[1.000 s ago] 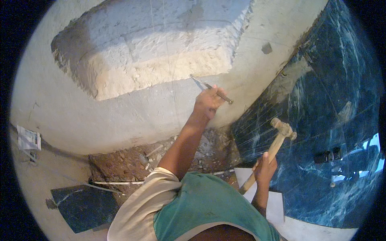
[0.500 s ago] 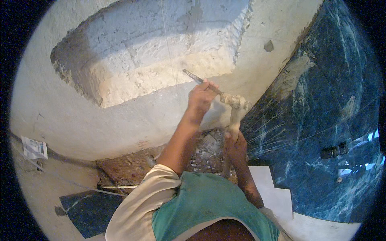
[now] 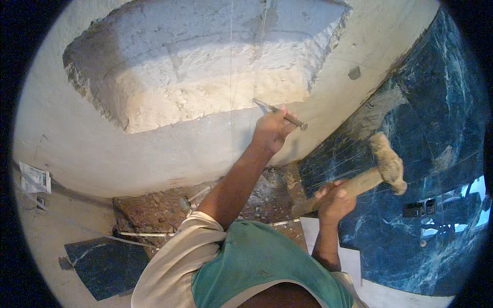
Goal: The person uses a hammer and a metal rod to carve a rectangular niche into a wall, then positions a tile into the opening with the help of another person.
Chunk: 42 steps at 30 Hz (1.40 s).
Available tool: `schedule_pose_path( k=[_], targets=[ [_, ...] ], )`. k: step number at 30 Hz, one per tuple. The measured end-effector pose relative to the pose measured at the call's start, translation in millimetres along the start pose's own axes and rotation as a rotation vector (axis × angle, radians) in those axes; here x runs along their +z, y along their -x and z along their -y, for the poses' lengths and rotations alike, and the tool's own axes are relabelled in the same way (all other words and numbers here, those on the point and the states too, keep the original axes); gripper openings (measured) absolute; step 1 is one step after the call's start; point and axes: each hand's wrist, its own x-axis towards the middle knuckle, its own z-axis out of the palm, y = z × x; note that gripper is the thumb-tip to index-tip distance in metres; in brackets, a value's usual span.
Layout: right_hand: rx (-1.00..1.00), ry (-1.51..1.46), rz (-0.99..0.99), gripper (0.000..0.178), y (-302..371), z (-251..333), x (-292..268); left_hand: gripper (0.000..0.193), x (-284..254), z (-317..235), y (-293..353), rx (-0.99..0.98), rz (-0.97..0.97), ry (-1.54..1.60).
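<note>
My left hand (image 3: 273, 130) is closed around a metal chisel (image 3: 294, 120). Its tip rests at the lower edge of a rough recess (image 3: 205, 95) cut into the pale wall, and its struck end sticks out to the right of my fist. Lower and to the right, my right hand (image 3: 336, 201) grips the wooden handle of a hammer (image 3: 390, 167). The hammer's dusty head is apart from the chisel, in front of the dark blue marbled panel.
The blue marbled wall panel (image 3: 436, 128) has a black socket box (image 3: 418, 209) in it. Rubble (image 3: 149, 210) and a thin pipe (image 3: 146, 234) lie below the wall. A dark tile piece (image 3: 105, 264) is at lower left, white slabs (image 3: 351, 264) at lower right.
The hammer has swung away from the chisel's end, to the right and down. My left hand and the chisel appear slightly further right, as the view has shifted a little.
</note>
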Motion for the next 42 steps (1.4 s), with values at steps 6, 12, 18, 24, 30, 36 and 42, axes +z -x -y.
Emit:
schedule_pose_path(
  k=[6,12,18,24,30,36,42],
  targets=[
    [-0.022,-0.014,0.008,0.024,-8.5,-16.4,13.1,0.022,-11.4,2.9,-29.1,0.085,0.029,-0.063],
    [0.083,0.462,0.104,0.028,-0.6,-35.3,12.6,0.027,-1.5,-9.4,-12.9,0.034,-0.058,0.19],
    [0.334,-0.355,0.012,0.026,20.5,-73.4,-0.5,0.027,-15.1,2.0,-18.4,0.181,0.061,-0.278],
    [0.265,0.394,0.156,0.029,21.2,-71.5,-0.7,0.026,-58.1,22.1,-11.9,0.572,0.227,-0.933],
    [0.426,0.367,0.215,0.032,-21.9,-28.9,11.0,0.018,-44.7,16.5,93.1,-0.072,-0.021,-1.021],
    [0.101,0.133,0.073,0.035,-77.8,-108.5,74.1,0.019,-77.6,-22.3,203.2,-0.302,-0.227,-0.783],
    [0.785,0.119,0.335,0.04,-83.4,-117.5,134.9,0.02,-81.1,-79.6,256.7,0.025,-0.644,-1.074]
  ],
)
